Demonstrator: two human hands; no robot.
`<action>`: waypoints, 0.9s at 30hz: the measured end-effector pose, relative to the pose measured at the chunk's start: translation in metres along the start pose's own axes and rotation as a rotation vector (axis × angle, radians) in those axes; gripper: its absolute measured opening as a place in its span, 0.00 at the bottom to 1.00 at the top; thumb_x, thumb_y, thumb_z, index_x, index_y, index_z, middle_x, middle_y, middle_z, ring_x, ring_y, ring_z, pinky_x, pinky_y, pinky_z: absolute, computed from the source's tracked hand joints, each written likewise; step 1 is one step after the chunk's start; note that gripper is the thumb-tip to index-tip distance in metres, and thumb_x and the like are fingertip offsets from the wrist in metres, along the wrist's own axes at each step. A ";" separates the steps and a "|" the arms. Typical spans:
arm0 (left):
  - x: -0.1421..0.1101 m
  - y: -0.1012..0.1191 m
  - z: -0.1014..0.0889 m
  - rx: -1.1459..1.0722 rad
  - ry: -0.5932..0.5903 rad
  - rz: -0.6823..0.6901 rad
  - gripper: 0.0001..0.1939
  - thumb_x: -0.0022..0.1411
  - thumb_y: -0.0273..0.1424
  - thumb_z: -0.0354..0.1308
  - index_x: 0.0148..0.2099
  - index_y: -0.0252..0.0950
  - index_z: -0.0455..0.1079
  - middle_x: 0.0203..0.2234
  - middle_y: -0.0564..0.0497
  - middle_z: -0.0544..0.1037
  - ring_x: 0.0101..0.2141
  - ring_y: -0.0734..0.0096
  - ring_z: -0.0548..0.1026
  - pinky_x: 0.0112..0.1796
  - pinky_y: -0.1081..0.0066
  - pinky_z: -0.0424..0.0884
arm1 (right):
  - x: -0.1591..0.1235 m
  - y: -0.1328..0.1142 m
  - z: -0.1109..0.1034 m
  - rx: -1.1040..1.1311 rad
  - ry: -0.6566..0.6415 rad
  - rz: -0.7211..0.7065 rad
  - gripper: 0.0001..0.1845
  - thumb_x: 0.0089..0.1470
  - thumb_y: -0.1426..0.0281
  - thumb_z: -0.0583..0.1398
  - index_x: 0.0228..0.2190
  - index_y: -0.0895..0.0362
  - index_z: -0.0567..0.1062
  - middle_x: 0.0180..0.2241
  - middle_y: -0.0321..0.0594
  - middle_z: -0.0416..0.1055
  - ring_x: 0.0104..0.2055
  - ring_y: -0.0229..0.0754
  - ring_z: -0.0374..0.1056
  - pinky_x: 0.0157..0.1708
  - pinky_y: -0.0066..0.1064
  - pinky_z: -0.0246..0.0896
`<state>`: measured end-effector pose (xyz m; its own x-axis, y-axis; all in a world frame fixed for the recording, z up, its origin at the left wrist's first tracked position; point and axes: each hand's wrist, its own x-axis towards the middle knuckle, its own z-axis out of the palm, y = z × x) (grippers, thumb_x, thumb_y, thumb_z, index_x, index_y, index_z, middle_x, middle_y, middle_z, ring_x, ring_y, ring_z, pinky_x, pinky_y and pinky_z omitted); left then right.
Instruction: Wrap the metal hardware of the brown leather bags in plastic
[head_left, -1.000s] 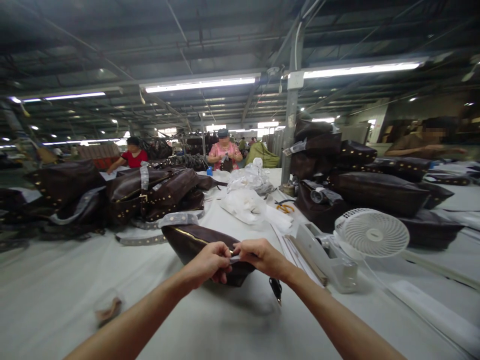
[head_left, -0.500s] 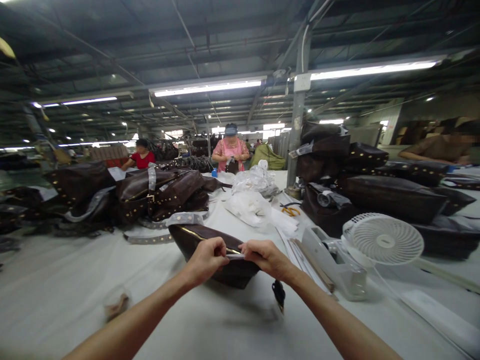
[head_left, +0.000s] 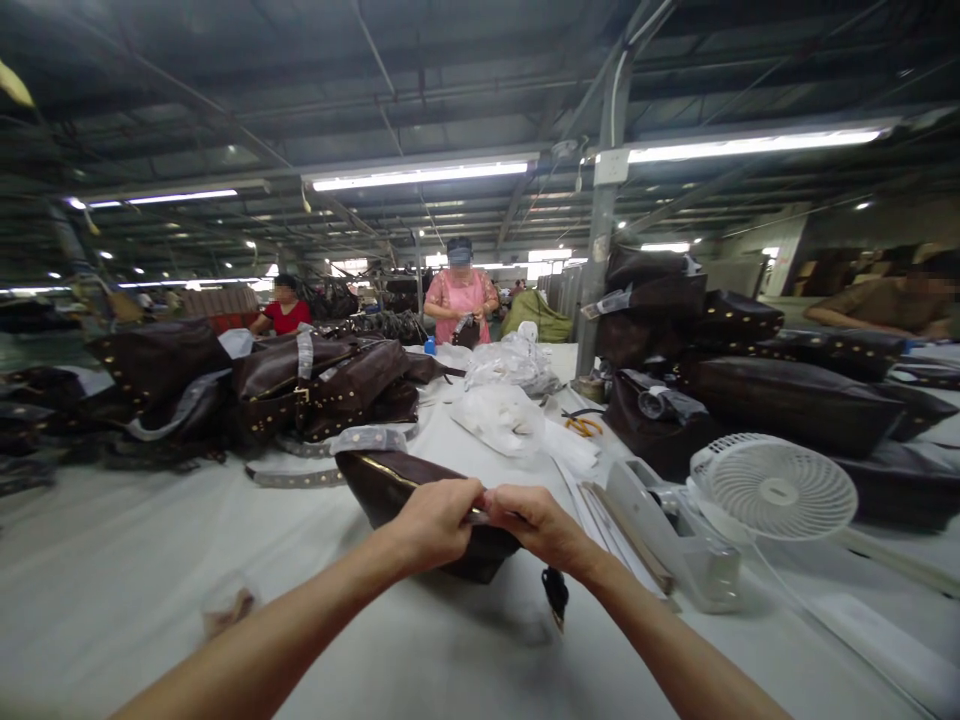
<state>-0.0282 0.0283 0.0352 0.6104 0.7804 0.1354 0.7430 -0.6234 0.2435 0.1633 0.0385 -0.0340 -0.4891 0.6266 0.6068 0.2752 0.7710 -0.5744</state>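
Observation:
A dark brown leather bag (head_left: 379, 490) with a gold zipper (head_left: 385, 465) lies tilted on the white-covered table in front of me. My left hand (head_left: 442, 520) is closed at the zipper's right end, its fingers pinched. Against it, my right hand (head_left: 536, 522) pinches the same spot, the two thumbs almost touching. Between them shows a sliver of pale strip (head_left: 477, 516); the rest is covered by my fingers. Below my right wrist lies a small black-handled tool (head_left: 555, 592), its kind blurred.
Studded brown bags (head_left: 337, 385) are heaped at left, more bags (head_left: 787, 395) at right. A white fan (head_left: 780, 490), a clear plastic holder (head_left: 675, 540), orange-handled pliers (head_left: 583, 427) and crumpled white wrapping (head_left: 499, 420) lie around. A person in pink (head_left: 460, 300) works opposite.
My left hand has moved right, up against my right hand. The white strip stretched between them is now mostly hidden. The bag has barely moved.

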 end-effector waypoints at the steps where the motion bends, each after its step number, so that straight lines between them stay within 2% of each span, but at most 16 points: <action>1: 0.003 0.003 0.004 0.016 -0.017 -0.013 0.11 0.53 0.22 0.49 0.38 0.37 0.69 0.33 0.47 0.77 0.34 0.62 0.73 0.31 0.70 0.60 | -0.001 0.001 0.000 -0.013 0.000 -0.004 0.14 0.60 0.70 0.55 0.22 0.56 0.65 0.24 0.32 0.64 0.28 0.34 0.61 0.32 0.24 0.57; 4: 0.008 0.005 0.010 -0.069 -0.050 -0.062 0.11 0.54 0.21 0.47 0.35 0.35 0.69 0.32 0.45 0.78 0.34 0.61 0.74 0.31 0.69 0.60 | -0.004 0.003 0.000 -0.022 -0.004 -0.013 0.13 0.61 0.70 0.54 0.23 0.56 0.65 0.26 0.34 0.65 0.30 0.35 0.62 0.33 0.24 0.57; 9: 0.012 -0.002 0.002 -0.285 -0.145 -0.119 0.09 0.50 0.21 0.48 0.30 0.35 0.69 0.28 0.50 0.74 0.31 0.66 0.71 0.30 0.71 0.59 | -0.002 -0.002 -0.006 -0.085 -0.109 -0.079 0.15 0.63 0.70 0.50 0.25 0.57 0.67 0.32 0.39 0.69 0.34 0.36 0.65 0.36 0.26 0.60; 12: 0.016 -0.005 -0.002 -0.410 -0.271 -0.193 0.06 0.47 0.27 0.51 0.28 0.35 0.69 0.19 0.55 0.67 0.22 0.72 0.65 0.24 0.72 0.56 | 0.000 -0.008 -0.008 -0.148 -0.164 -0.128 0.15 0.63 0.72 0.49 0.28 0.57 0.70 0.36 0.42 0.70 0.38 0.38 0.66 0.38 0.26 0.61; 15: 0.020 -0.008 0.001 -0.527 -0.355 -0.260 0.11 0.50 0.36 0.51 0.27 0.34 0.69 0.15 0.58 0.60 0.17 0.76 0.57 0.20 0.73 0.51 | 0.000 -0.012 -0.009 -0.170 -0.181 -0.152 0.15 0.63 0.73 0.49 0.32 0.57 0.74 0.36 0.42 0.71 0.38 0.38 0.67 0.38 0.26 0.63; 17: 0.020 -0.009 0.006 -0.580 -0.336 -0.264 0.13 0.49 0.39 0.53 0.26 0.34 0.69 0.15 0.59 0.60 0.18 0.77 0.56 0.21 0.73 0.51 | -0.002 -0.014 -0.011 -0.190 -0.171 -0.177 0.14 0.62 0.74 0.50 0.33 0.57 0.75 0.36 0.42 0.72 0.38 0.38 0.68 0.38 0.26 0.65; 20: 0.016 -0.007 0.016 -0.623 -0.247 -0.250 0.13 0.47 0.40 0.55 0.23 0.34 0.67 0.16 0.58 0.63 0.20 0.76 0.58 0.23 0.73 0.52 | -0.008 -0.015 -0.017 -0.280 -0.138 -0.225 0.12 0.59 0.76 0.52 0.35 0.56 0.76 0.40 0.45 0.72 0.44 0.41 0.68 0.44 0.31 0.67; 23: 0.011 -0.001 0.028 -0.654 -0.158 -0.266 0.13 0.48 0.40 0.54 0.22 0.35 0.63 0.15 0.58 0.61 0.20 0.76 0.57 0.23 0.73 0.49 | -0.018 -0.016 -0.021 -0.414 -0.077 -0.269 0.11 0.58 0.75 0.55 0.39 0.56 0.76 0.43 0.48 0.72 0.50 0.46 0.67 0.49 0.37 0.66; 27: 0.007 0.007 0.045 -0.720 -0.058 -0.291 0.14 0.49 0.43 0.50 0.24 0.37 0.59 0.15 0.60 0.57 0.19 0.77 0.54 0.22 0.73 0.48 | -0.044 -0.020 -0.017 -0.552 0.061 -0.267 0.12 0.60 0.74 0.54 0.42 0.57 0.75 0.44 0.49 0.73 0.51 0.47 0.67 0.51 0.39 0.67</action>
<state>-0.0065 0.0279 -0.0057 0.4459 0.8919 -0.0751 0.5263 -0.1934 0.8280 0.1936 -0.0023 -0.0398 -0.5563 0.3967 0.7302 0.5455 0.8372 -0.0392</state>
